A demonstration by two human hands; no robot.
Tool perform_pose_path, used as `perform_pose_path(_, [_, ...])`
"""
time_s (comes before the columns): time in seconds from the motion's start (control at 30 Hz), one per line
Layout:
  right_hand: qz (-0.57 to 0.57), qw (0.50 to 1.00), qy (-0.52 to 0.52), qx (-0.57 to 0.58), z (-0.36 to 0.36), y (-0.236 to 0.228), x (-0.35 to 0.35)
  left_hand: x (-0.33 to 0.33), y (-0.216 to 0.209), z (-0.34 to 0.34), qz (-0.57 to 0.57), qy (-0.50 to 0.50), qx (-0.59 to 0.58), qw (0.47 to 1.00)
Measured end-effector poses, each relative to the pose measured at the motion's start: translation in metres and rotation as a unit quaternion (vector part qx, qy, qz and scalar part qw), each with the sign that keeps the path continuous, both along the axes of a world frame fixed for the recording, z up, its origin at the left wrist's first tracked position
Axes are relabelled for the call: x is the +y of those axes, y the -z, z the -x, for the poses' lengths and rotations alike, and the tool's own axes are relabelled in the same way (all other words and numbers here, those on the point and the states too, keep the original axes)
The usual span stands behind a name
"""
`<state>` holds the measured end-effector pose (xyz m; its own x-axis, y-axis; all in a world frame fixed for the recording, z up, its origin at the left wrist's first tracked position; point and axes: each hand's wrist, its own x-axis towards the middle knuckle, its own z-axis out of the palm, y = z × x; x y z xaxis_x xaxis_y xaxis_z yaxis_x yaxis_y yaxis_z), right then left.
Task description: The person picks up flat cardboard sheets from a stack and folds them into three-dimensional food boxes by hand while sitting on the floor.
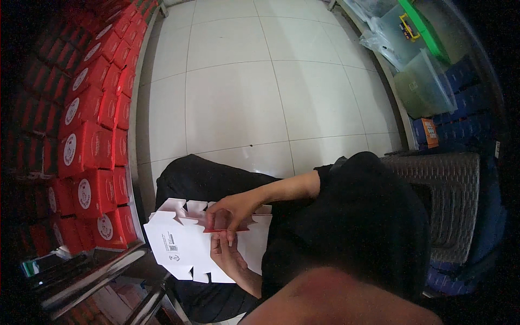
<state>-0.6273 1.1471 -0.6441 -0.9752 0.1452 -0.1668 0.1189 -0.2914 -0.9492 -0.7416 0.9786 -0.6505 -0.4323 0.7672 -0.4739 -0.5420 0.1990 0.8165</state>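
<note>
A white, flattened cardboard carton [189, 246] with cut flaps and tabs lies across my lap. A small printed mark and a code show on its left end. My left hand [230, 255], the lower one, pinches the edge of a red-faced flap near the carton's middle. Reaching in from the upper right, my right hand [234, 210] curves over the same flap, its thumb and fingertips meeting my left fingertips at the edge. Part of the red face shows between the hands. Further white tabs stick up behind my right hand.
Red boxes [95, 146] with round white labels are stacked along the left. A metal rail [97, 276] runs below them. On the right stand a woven plastic seat [455, 206], a clear bin [425, 86] and dark blue boxes [463, 127]. Pale floor tiles [233, 92] lie ahead.
</note>
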Motion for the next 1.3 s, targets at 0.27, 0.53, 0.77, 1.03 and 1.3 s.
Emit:
perform_pose_path(0.27, [0.094, 0.995, -0.015, 0.004, 0.002, 0.006, 0.005, -0.002, -0.003, -0.003, -0.019, -0.053, -0.041, 0.998])
perform_pose_path(0.53, [-0.612, 0.786, 0.091, 0.014, -0.022, -0.022, 0.022, -0.01, -0.021, -0.001, -0.039, -0.1, -0.068, 0.992])
perform_pose_path(0.77, [-0.515, 0.817, -0.006, 0.259, -0.038, -0.02, -0.001, 0.021, -0.043, -0.018, 0.011, -0.199, -0.01, 0.98])
perform_pose_path(1.03, [-0.491, 0.85, 0.182, 0.063, -0.014, -0.019, -0.009, 0.062, -0.039, -0.051, -0.114, -0.173, 0.126, 0.97])
perform_pose_path(1.3, [-0.238, 0.929, 0.283, 0.013, 0.003, -0.058, -0.033, 0.031, -0.063, -0.038, -0.128, -0.116, 0.4, 0.9])
